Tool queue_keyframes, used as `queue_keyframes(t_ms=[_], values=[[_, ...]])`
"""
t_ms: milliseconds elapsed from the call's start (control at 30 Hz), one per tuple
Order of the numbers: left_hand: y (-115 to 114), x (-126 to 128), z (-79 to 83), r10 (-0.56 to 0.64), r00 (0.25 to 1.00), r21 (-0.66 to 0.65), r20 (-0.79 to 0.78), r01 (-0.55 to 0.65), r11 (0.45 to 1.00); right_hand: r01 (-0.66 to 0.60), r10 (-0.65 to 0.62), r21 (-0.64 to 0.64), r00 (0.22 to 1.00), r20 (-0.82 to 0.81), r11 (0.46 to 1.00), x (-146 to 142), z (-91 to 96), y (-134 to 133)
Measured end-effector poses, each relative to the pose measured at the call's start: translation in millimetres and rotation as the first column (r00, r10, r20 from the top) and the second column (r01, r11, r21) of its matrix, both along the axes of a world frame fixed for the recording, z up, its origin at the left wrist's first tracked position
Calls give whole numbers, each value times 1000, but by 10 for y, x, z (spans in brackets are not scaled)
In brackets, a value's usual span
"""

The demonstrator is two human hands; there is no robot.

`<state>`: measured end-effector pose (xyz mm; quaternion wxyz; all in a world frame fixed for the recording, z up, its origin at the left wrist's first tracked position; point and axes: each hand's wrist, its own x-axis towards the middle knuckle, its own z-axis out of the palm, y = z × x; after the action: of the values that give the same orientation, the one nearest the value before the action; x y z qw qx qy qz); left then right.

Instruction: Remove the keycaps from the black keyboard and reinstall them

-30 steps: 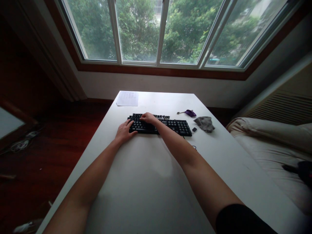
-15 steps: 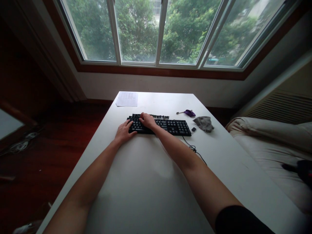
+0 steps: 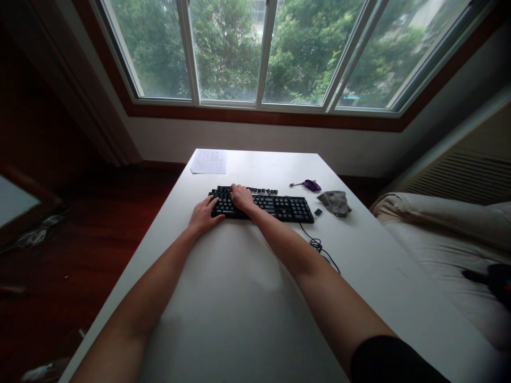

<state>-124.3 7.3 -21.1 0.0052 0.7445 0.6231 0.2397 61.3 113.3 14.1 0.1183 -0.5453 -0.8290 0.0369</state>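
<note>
A black keyboard [image 3: 293,208] lies across the white table. My left hand [image 3: 204,215] grips its left end, thumb along the front edge and fingers over the side. Over the left-middle keys is my right hand [image 3: 241,198], its fingers curled down and closed; whatever they pinch is too small and hidden to make out. Behind the keyboard runs a row of loose black keycaps [image 3: 267,191], partly covered by the right hand. A small black piece [image 3: 318,212] lies off the keyboard's right end.
A grey cloth [image 3: 335,203] and a purple object with a thin pale stick [image 3: 311,185] lie right of the keyboard. The black cable [image 3: 316,244] trails toward me in a tangle. Printed paper [image 3: 208,161] rests at the far left corner. A window stands beyond the table [image 3: 223,298].
My right hand has shifted slightly, with its fingers drawn in more over the keys. My left hand stays on the keyboard's left end.
</note>
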Motion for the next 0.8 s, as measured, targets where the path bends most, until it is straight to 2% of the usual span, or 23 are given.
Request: queue_keyframes(t_ms=[533,667,800], values=[[20,-40,-12,-3,1000,-1,-3,3,1000,79,-116,-224,980,-160,971,-178,18,398],[13,-43,-7,-13,1000,5,-9,13,1000,78,-123,-216,970,-208,973,-154,17,431],[3,-45,-6,-13,1000,9,-8,13,1000,3,-55,-190,961,-269,982,-83,73,458]])
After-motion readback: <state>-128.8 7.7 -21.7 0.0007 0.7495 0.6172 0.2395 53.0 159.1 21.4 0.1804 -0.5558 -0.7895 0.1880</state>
